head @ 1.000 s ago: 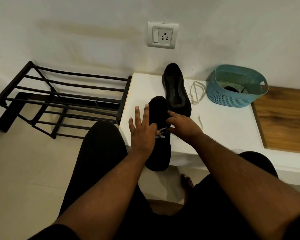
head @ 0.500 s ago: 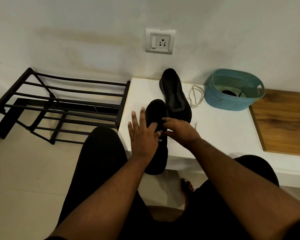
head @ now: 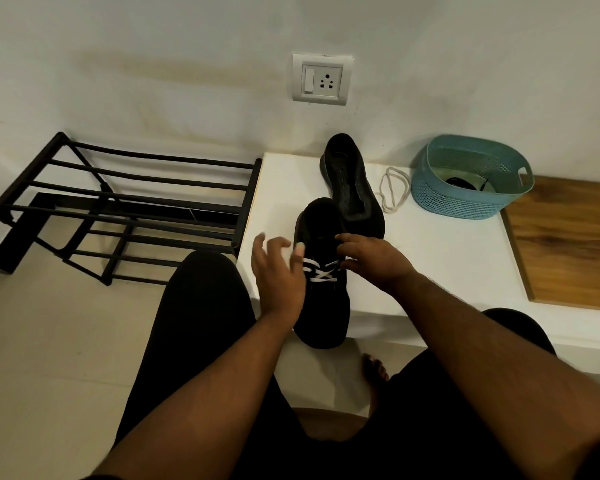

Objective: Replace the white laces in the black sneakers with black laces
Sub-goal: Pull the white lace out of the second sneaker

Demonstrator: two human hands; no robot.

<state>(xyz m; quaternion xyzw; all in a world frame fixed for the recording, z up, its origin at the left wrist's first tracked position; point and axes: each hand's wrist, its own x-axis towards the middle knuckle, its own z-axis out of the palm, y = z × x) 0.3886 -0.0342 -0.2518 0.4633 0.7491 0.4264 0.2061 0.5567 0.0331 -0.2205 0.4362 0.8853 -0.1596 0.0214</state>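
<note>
White crossed laces [head: 321, 270] on our near black sneaker [head: 321, 271] sit between our hands: right hand [head: 371, 259] pinching them, left hand [head: 279, 271] loosely spread beside, on the white counter [head: 447, 258].

A low table [head: 430, 258] is standing against the wall, with a shoe rack [head: 118, 209] just to its left and a wooden board [head: 568, 244] to its right. The near sneaker [head: 321, 306] is lying at the table's front edge, its toe overhanging, with the far sneaker [head: 352, 181] behind it. A loose lace [head: 392, 190] is lying between the far sneaker and a basket [head: 465, 199]. A wall socket [head: 321, 79] is sitting above.
</note>
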